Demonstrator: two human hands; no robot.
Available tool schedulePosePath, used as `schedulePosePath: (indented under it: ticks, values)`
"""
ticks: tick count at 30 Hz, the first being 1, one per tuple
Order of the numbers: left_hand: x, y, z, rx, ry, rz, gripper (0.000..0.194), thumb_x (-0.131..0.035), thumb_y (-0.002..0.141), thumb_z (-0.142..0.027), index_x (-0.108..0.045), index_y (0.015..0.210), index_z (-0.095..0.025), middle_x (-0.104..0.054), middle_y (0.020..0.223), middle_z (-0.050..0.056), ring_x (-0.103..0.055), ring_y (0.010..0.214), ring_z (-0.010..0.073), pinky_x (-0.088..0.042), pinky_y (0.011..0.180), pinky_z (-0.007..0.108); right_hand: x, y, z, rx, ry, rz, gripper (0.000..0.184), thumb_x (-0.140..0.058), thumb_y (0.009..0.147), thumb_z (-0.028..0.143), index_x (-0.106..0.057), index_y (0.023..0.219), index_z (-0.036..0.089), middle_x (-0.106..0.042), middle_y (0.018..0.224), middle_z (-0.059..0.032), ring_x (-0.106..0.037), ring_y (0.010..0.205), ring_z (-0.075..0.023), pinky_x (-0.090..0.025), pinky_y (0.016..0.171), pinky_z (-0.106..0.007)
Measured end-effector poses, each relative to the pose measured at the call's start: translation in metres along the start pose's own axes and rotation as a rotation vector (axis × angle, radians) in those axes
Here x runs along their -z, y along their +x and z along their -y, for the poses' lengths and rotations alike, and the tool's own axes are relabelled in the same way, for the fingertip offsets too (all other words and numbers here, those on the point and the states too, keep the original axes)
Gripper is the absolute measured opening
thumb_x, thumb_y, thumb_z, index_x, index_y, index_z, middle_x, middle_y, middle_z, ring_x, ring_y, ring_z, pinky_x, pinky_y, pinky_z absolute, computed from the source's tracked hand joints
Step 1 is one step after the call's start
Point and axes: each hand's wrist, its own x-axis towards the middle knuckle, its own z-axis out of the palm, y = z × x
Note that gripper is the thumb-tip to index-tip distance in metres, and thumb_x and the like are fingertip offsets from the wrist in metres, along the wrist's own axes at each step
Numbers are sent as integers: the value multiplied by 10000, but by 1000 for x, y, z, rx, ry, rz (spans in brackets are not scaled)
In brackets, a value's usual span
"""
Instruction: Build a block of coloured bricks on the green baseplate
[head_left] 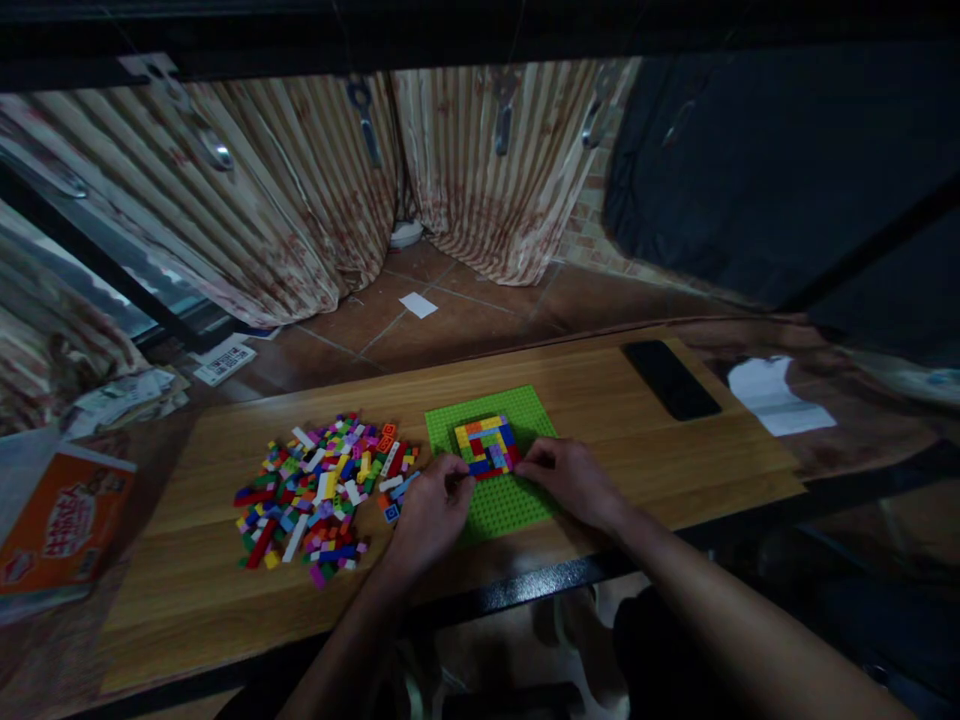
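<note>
A small block of colourful toy bricks [486, 446], with yellow, red, blue, orange and purple pieces, sits on a green baseplate [510, 510]. At its near left corner is my left hand [441, 492], fingers curled in and fingertips against the bricks. My right hand [571, 480] pinches at the near right corner, thumb and forefinger by a red piece. Whether either hand also holds a loose brick is too small to tell. To the left of the baseplate lies a wide pile of loose toy bricks [326, 485], its right edge close to my left hand.
The wooden table [600, 400] carries a black phone [670, 378] at its far right. An orange and white box [64, 520] stands beyond the left end. Striped curtains [480, 170] hang behind, and white paper [780, 395] lies at the right.
</note>
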Motion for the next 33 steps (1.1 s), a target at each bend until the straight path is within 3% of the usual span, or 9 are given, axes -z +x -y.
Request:
schedulePosePath:
  ticks: [9, 16, 33]
  values:
    - [1, -2, -4, 10, 1, -4, 68, -531, 832, -203, -598, 840, -191, -648, 755, -2, -608, 685, 140, -443, 624, 239, 12, 3, -8, 8, 82, 175, 281, -534, 861, 396, -697, 784, 180, -651, 648, -6, -566, 583, -129, -408, 543, -259]
    - [-2, -2, -1, -1, 23, 1, 71, -526, 840, -189, -595, 854, -182, -641, 761, 4, -600, 697, 139, -439, 652, 247, 9, 5, -7, -80, 103, 140, 260, -547, 825, 369, -696, 765, 165, -641, 608, -7, -569, 534, -121, -396, 506, -244]
    - [-5, -2, -2, 24, 74, -20, 53, -545, 835, -191, -583, 871, -191, -657, 783, 1, -622, 727, 149, -442, 658, 255, 9, 8, -17, -129, 97, 191, 325, -553, 827, 450, -683, 733, 168, -661, 630, -31, -546, 529, -116, -386, 485, -243]
